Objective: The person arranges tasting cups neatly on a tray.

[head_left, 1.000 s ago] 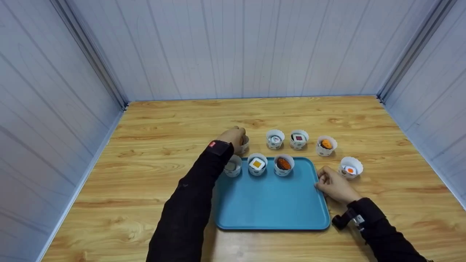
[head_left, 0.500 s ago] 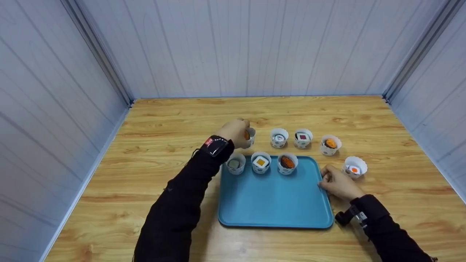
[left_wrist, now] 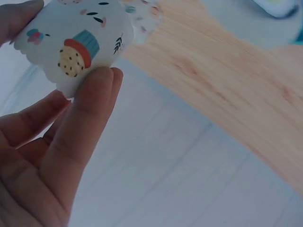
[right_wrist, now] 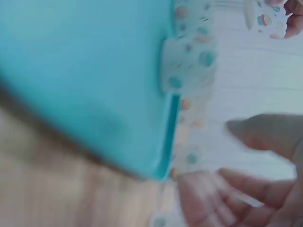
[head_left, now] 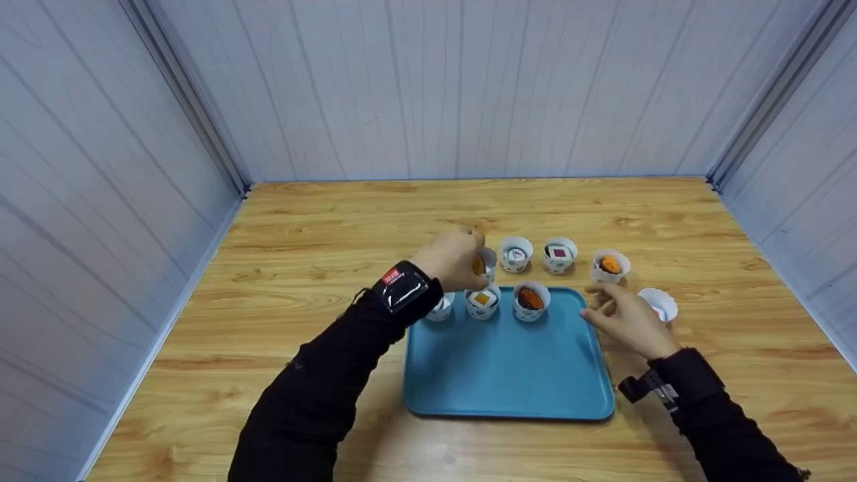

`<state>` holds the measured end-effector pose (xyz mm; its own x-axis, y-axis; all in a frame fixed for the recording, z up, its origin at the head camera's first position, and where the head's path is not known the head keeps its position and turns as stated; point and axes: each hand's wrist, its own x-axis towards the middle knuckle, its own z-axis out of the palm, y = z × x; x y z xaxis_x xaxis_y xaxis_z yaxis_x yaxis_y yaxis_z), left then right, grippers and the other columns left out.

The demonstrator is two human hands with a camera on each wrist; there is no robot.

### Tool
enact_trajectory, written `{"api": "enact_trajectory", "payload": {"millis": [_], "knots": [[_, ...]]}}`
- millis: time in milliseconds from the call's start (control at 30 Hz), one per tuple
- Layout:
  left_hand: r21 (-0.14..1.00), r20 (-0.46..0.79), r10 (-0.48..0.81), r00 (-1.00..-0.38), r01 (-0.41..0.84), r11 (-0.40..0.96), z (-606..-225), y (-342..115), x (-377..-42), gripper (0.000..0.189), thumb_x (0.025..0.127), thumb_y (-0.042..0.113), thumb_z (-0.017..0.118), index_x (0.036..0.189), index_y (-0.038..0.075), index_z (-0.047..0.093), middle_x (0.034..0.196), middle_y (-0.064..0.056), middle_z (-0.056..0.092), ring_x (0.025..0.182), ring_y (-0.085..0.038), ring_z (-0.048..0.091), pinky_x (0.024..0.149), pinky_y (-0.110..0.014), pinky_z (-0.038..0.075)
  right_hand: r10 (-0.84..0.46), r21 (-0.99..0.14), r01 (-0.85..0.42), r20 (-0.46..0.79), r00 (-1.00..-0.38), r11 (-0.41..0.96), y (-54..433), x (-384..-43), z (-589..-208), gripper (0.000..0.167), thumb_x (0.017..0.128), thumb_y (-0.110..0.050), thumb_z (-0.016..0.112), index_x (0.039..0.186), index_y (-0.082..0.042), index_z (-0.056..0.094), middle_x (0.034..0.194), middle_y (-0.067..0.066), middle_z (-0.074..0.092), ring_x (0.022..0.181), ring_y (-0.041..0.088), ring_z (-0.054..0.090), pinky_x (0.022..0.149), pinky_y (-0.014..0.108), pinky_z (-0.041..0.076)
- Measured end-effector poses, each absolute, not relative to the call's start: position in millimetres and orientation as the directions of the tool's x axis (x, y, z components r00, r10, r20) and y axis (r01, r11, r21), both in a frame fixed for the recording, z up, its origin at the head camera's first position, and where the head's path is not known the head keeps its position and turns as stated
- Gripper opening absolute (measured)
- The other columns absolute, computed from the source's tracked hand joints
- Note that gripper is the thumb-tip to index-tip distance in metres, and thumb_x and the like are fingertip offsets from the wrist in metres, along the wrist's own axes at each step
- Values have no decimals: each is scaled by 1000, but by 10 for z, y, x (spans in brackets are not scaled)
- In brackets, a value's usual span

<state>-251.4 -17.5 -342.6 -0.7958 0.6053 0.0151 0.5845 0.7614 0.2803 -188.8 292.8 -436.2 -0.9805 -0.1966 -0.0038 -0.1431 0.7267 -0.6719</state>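
My left hand [head_left: 455, 258] pinches a white paper baking cup [left_wrist: 90, 47] with cupcake prints, holding it in the air above the back of the blue tray [head_left: 509, 368]. Something orange shows inside that cup in the head view. Below it, three cups stand in a row on the tray's back part: one partly behind the left wrist [head_left: 439, 312], one with a white and yellow square piece [head_left: 481, 309], and one with orange-topped sushi [head_left: 531, 311]. Over the tray's right edge hovers my right hand [head_left: 626, 321], thumb and fingers apart, holding nothing.
Behind the tray stand a cup with a round white piece [head_left: 516, 258] and a cup with a dark-red-centred square [head_left: 558, 260]. Farther right are an orange-topped cup [head_left: 610, 268] and another cup [head_left: 663, 298], partly hidden by the right hand. Panel walls [head_left: 415, 94] enclose the wooden table.
My left hand has lifted the cup off the table behind the tray and brought it right, over the tray's back edge. My right hand has let go of the tray's right edge and risen slightly.
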Motion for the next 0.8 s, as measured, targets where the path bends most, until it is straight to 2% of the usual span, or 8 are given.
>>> {"api": "enact_trajectory", "payload": {"millis": [100,200,300,400,600,700,800], "knots": [[291,23,645,-764,623,726,-3409,-97,-2407,32,83,28,72,106,8,62,98,-7,60,79,-14,53,66,-24,46,-243,-729,-213,67,-968,650,2784,-1880,-4322,63,94,-39,62,145,-9,41,124,17,55,107,30,59,89,42,49],[306,3,671,-741,640,705,-3421,-7,-2308,36,85,33,71,109,8,62,96,-6,59,75,-13,53,62,-22,44,-314,-784,-283,118,-942,553,2619,-1888,-4316,69,91,-35,67,149,-14,37,134,18,51,117,34,57,95,43,49],[311,-23,690,-723,651,693,-3450,70,-2219,42,87,37,70,114,6,60,96,-6,59,72,-12,54,59,-20,44,-388,-818,-355,178,-904,452,2469,-1901,-4335,75,88,-23,72,151,-10,33,138,19,48,122,38,53,97,41,50],[293,-14,701,-713,668,684,-3490,117,-2149,45,89,39,68,118,5,59,97,-7,59,71,-11,54,57,-19,42,-432,-827,-404,223,-874,391,2341,-1902,-4341,80,84,-16,76,151,-5,32,142,19,47,124,35,52,98,38,50],[238,47,686,-726,675,698,-3581,149,-2047,54,89,41,67,126,3,57,93,-6,60,64,-9,53,53,-17,39,-468,-799,-452,247,-849,398,2176,-1895,-4359,83,83,-19,78,151,-9,33,144,13,49,121,21,56,98,33,49],[243,56,677,-734,668,704,-3625,158,-2013,51,88,41,68,120,3,59,86,-4,62,60,-8,52,51,-17,37,-463,-794,-449,244,-852,409,2121,-1888,-4381,80,84,-19,77,151,-8,34,146,13,48,120,21,57,97,34,49],[263,74,671,-738,664,700,-3667,155,-1984,50,88,40,69,118,2,59,81,-3,62,58,-8,52,49,-17,37,-453,-797,-450,254,-854,402,2080,-1881,-4407,76,84,-16,76,149,-6,37,146,14,48,127,25,53,99,39,49]]}}
